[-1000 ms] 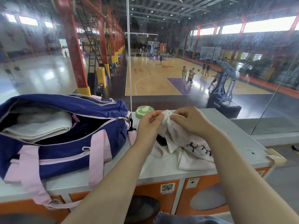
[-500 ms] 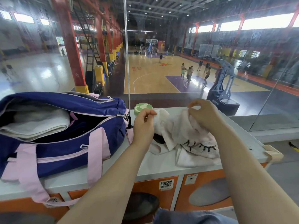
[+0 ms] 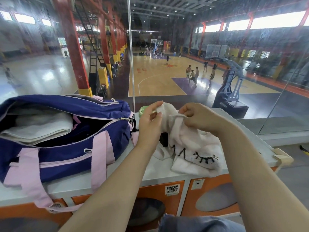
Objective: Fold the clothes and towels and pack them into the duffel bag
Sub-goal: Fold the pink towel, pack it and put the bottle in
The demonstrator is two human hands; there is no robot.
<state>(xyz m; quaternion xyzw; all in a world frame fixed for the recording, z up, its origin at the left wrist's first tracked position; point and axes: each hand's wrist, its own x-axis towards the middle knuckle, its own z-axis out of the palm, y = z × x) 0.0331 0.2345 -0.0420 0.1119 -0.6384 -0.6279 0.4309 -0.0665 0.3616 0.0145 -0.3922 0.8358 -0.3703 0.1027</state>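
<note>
A navy duffel bag (image 3: pixel 66 144) with pink straps lies open on the white counter top (image 3: pixel 163 176), left of my hands. A folded white towel (image 3: pixel 38 126) rests inside it. Right of the bag, a crumpled white towel with black stitched marks (image 3: pixel 194 148) lies on the counter, its upper edge lifted. My left hand (image 3: pixel 150 124) pinches one part of that edge. My right hand (image 3: pixel 199 119) pinches the edge a little to the right. A dark item (image 3: pixel 164 139) shows beneath the towel, mostly hidden.
A green-lidded container (image 3: pixel 143 111) stands behind my left hand at the counter's back edge. A glass wall with a vertical seam (image 3: pixel 132 64) rises just behind the counter. Orange locker doors (image 3: pixel 209 195) sit under the counter. A blue-grey cloth (image 3: pixel 197 223) lies near the bottom edge.
My hands pulled apart along the towel's upper edge, then drew closer and lifted it higher. The bag has not moved.
</note>
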